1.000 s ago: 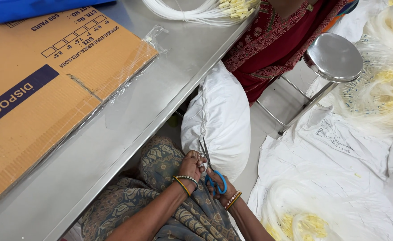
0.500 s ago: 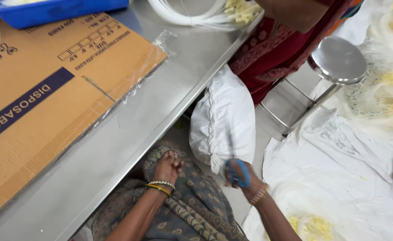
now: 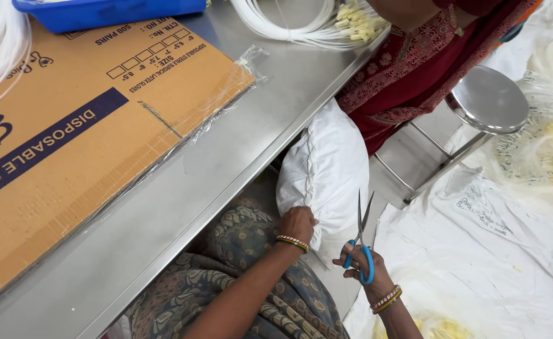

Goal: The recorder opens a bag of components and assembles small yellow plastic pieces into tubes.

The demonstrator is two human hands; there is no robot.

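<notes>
Blue-handled scissors [image 3: 362,242], blades now parted, have lifted in the right hand [image 3: 364,270] beside the white sack [image 3: 327,172]; left hand [image 3: 297,224] grips its edge, so cutting looks paused

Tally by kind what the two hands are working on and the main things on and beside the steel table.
Scissors, blue-handled, in the right hand: 1
White sack, touched by the left hand: 1
Flattened cardboard box: 1
Blue tray: 1
Steel stool: 1
Total: 5
</notes>
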